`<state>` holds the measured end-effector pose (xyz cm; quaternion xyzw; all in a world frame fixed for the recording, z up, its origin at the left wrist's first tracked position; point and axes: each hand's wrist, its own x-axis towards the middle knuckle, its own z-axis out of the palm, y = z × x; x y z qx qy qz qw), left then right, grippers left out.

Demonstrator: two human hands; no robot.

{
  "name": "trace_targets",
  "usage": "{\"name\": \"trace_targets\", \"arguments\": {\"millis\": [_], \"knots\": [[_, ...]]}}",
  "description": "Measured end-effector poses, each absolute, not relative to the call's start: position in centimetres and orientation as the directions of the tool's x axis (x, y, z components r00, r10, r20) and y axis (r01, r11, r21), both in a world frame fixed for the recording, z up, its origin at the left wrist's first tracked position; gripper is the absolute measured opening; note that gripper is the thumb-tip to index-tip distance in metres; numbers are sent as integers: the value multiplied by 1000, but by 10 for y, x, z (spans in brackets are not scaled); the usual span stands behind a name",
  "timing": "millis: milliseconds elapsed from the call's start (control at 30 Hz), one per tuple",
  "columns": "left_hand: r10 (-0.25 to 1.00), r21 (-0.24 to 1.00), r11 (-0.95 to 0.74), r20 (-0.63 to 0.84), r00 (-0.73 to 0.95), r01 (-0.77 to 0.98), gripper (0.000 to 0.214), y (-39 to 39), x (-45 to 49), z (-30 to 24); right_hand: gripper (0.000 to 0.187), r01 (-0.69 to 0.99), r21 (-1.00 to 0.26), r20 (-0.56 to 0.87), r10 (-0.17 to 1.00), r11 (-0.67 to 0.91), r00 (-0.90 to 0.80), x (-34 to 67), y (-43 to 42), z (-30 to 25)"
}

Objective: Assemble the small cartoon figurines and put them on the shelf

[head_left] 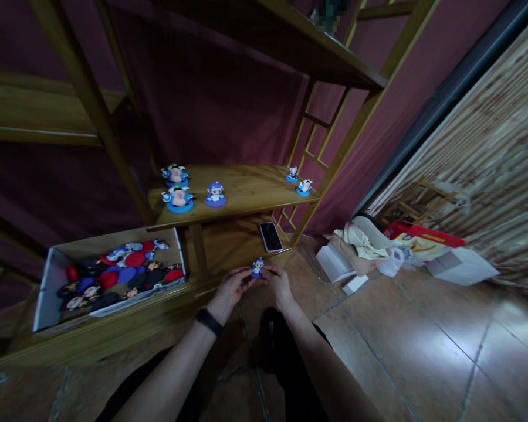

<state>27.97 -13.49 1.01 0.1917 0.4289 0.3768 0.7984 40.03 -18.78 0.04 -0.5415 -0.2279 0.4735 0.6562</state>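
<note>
A small blue figurine (257, 267) is pinched between both my hands in front of the low shelf. My left hand (232, 286), with a black band on its wrist, grips it from the left. From the right, my right hand (278, 280) has its fingers closed on the same figurine. On the wooden shelf (246, 193) above stand several figurines on blue bases: two at the left (178, 199), one near the middle (215, 194), two small ones at the right (304, 187).
An open cardboard box (48, 281) at the left holds several red, blue and black figurines. A phone (271, 236) lies on the lower shelf board. Boxes, cloth and a plastic bag (391, 261) sit on the tiled floor at the right.
</note>
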Motion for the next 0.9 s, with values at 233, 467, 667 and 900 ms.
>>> {"name": "trace_targets", "arguments": {"millis": [233,467,667,900], "knots": [[775,649,632,-531,343,-423,12,-136,276,6,27,-382,-924,-223,854,-31,469,398,-189,-3],[833,729,553,-466,299,-404,10,-139,260,9,26,-500,-866,-232,912,-35,339,385,-192,2],[863,779,501,-417,285,-378,15,-152,238,25,20,-609,-793,-270,917,-38,294,363,-199,10],[923,876,361,-289,253,-318,35,-187,210,36,17,-618,-782,-234,958,-86,163,347,-218,19]]}}
